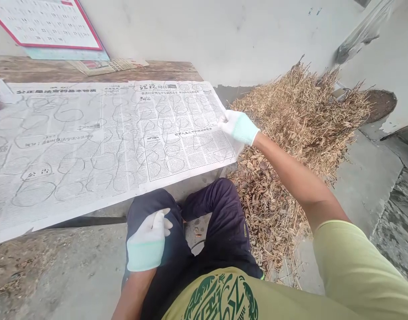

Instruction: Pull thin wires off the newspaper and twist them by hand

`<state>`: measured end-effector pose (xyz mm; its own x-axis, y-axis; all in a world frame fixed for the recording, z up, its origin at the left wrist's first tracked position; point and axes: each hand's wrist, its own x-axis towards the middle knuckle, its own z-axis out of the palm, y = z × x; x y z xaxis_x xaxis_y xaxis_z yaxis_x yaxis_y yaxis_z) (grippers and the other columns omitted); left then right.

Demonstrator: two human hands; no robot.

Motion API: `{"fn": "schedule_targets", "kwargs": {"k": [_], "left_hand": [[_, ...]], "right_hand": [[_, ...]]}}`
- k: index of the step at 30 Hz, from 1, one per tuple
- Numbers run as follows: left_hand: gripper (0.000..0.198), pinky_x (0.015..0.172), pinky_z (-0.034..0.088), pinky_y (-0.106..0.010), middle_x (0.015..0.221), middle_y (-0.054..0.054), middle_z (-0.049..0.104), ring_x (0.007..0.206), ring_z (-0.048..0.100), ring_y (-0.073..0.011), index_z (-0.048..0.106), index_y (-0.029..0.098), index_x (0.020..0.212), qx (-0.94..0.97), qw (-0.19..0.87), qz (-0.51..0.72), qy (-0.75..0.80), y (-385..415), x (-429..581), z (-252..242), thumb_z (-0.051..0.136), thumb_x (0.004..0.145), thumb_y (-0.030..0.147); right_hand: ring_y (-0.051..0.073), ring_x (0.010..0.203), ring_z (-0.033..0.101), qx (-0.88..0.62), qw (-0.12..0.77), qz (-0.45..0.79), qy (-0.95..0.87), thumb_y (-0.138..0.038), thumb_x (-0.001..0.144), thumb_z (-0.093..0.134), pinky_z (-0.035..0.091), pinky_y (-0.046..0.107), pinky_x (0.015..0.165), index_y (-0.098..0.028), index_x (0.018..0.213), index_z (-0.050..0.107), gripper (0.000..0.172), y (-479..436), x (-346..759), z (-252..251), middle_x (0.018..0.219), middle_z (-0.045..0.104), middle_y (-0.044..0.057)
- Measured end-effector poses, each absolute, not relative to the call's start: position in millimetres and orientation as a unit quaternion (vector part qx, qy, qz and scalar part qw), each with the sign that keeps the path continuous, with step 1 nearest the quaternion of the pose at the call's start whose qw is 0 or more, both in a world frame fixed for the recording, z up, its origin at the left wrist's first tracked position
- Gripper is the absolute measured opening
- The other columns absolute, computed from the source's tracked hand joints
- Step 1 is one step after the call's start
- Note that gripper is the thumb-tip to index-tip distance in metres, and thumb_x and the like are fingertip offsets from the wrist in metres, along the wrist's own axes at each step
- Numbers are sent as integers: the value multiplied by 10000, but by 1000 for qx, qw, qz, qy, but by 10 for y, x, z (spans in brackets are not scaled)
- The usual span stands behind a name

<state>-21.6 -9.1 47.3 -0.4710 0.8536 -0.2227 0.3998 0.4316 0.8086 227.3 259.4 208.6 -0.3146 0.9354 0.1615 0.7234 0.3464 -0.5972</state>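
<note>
Newspaper: the large sheet [123, 133] lies spread over the bench [170, 67], its front edge reaching past the wood toward the person's knees; looping dark pen circles cover much of the print.
Right hand: white-gloved with a mint cuff, the arm stretched out, the hand [232, 123] at the sheet's right edge; its fingers look clamped on that edge.
Left hand: gloved alike, the hand [153, 229] over the left thigh [142, 205], below the sheet's front edge; its fingers are loosely curled, and I cannot tell whether the tips meet.
Bench back: a red-bordered calendar [53, 24] at the left; a smaller paper [113, 66] beside it, on bare wood.
Left edge: a small white item [2, 91], blurred, on the sheet.
Right side: a heap of dry stalks [300, 102] on the floor [380, 164], against the wall [224, 40].
</note>
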Motion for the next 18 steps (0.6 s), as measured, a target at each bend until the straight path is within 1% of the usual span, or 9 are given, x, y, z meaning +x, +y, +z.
{"fn": "schedule_targets", "kwargs": {"k": [3,6,9,11,14,18], "left_hand": [[413,708,546,-317,718,-2,718,605,647,-162,759,195,1053,381,354,408,751,-52,-82,686,461,958,465],[480,809,586,-350,904,-46,782,729,708,-182,705,169,1219,378,401,470,689,23,82,945,505,966,524],[578,834,597,-372,1135,-82,790,762,721,-179,655,165,1321,360,439,501,653,132,207,1125,607,917,575],[605,868,595,-382,1206,-94,779,771,723,-174,651,160,1345,356,454,508,640,195,248,1169,652,893,562],[560,857,585,-371,1090,-91,805,751,724,-176,697,146,1304,333,475,509,636,231,252,1142,687,877,508],[433,754,572,-334,912,-73,803,676,695,-166,773,139,1140,323,475,508,642,186,193,1071,669,887,475]], "right_hand": [[119,681,536,-518,246,210,-792,-161,907,583,415,282,688,-161,681,559,228,2312,2186,2043,702,618,17],[111,568,519,-523,235,299,-763,-206,910,575,392,269,596,-172,619,560,293,1995,2043,1894,576,583,3],[98,501,503,-502,227,414,-724,-214,908,554,372,248,534,-179,590,559,319,1687,1871,1693,541,595,4],[96,502,513,-493,243,476,-687,-217,900,555,378,236,520,-180,629,588,275,1501,1758,1566,567,622,3],[100,545,549,-478,260,535,-646,-216,882,556,432,229,559,-182,648,605,241,1267,1626,1407,595,637,-1],[108,590,578,-473,271,587,-598,-214,855,573,474,235,606,-185,710,623,156,1077,1562,1244,641,654,-11]]}}
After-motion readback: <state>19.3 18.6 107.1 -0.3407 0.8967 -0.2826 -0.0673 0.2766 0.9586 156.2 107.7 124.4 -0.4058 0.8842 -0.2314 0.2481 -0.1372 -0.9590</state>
